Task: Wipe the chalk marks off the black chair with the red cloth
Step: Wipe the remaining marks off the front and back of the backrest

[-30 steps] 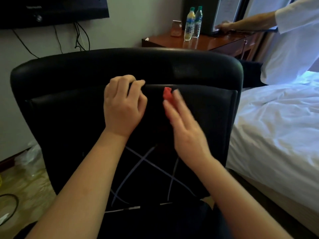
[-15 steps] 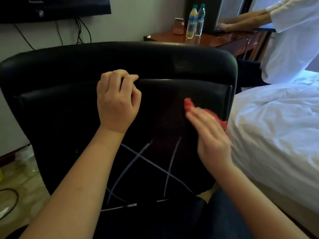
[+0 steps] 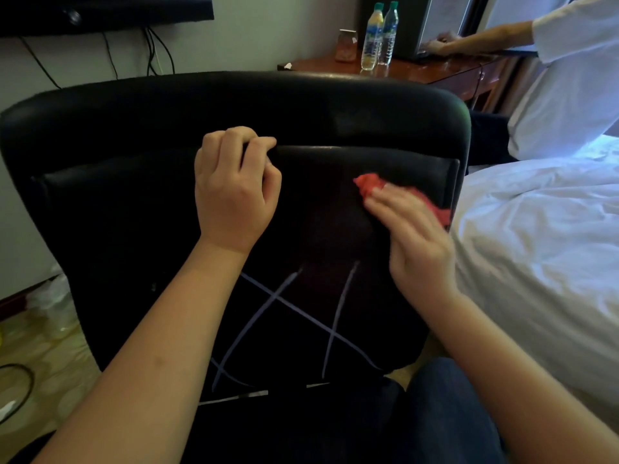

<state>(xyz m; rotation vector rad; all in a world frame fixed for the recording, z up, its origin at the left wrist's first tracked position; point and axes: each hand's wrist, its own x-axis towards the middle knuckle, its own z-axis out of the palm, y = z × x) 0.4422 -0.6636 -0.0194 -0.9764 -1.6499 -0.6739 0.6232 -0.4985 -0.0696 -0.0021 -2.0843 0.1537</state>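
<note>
Black padded leather chair point(image 3: 134, 202) fills centre frame, backrest facing the camera. White rumpled bed point(image 3: 536, 246) sits just beside it on the right. Second person in white shirt point(image 3: 569, 88) top right, one hand on the red-brown wooden desk point(image 3: 435, 73) behind the chair. Dark wall-mounted TV point(image 3: 100, 11) top left, black cables point(image 3: 157, 48) hanging under it. Left hand point(image 3: 234, 195): fingers curled over the ridge of the upper backrest pad, gripping it. Right hand point(image 3: 412, 236): flat, fingers straight, pressing the crumpled red cloth point(image 3: 370, 184) onto the upper right of the backrest, near its edge. Cloth pokes out past the fingertips. White crossing chalk marks point(image 3: 268, 309) are on the lower backrest, below both hands, apart from the cloth, with the left forearm covering part. Two clear green-capped plastic bottles point(image 3: 380, 35) stand upright side by side on the desk.
</note>
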